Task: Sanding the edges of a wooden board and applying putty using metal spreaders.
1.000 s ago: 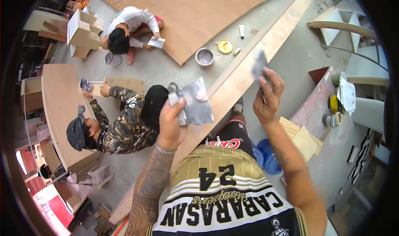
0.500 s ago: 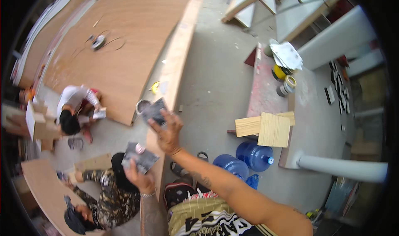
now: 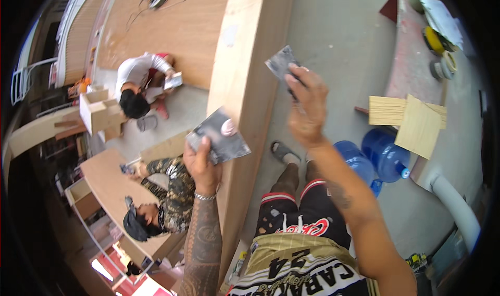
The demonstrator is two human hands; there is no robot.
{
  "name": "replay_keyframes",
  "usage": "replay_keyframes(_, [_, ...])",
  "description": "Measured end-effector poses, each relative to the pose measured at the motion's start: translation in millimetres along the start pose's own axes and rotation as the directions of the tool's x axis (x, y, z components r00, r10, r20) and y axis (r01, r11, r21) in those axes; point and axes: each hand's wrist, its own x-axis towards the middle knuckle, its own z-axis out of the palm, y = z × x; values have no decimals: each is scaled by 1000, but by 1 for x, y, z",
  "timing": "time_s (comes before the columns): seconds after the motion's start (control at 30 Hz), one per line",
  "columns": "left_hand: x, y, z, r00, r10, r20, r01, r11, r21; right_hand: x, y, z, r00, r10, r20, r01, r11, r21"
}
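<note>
**Sanding station: sheets in hand above the long board**

At far left, open wooden boxes sit near a curved wooden panel. A crouching co-worker in a white top holds a small grey block against the edge of a broad plywood panel. A second co-worker in a camouflage top bends over the curved panel.

The left hand is clenched on a large grey abrasive sheet, thumb on top. The sheet is held in the air in front of the long pale board and does not press on it. The right hand is raised, fingers pinching a smaller grey abrasive piece at one corner, clear of the board.

Progress, as a judgement: neither sheet is applied to the wood, so rubbing of the board is not in hand at this moment. The board surface appears pale and even; whether it is already smoothed cannot be told.

To the right, two blue water bottles lie on the concrete floor. Beside them lie stacked pale wood sheets. On the reddish bench at far right stand a yellow round tin and a tape roll; labels are too small to make out.
</note>
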Motion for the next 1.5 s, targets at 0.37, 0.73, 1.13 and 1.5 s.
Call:
replay_keyframes(0.37, [1,16,-2,986,-128,107,119,989,91,25,-35,-59,664,-444,602,483,869,108])
replay_keyframes(0.73, [0,17,-9,976,-108,191,88,990,108,42,-69,-69,572,-380,728,457,884,102])
replay_keyframes(1.13, [-3,15,-40,989,123,-76,-101,963,250,-73,47,-52,679,488,549,-734,465,494])
replay_keyframes(1.5, [16,30,-7,990,125,72,-136,973,187,-36,135,43,687,420,593,-709,207,675])
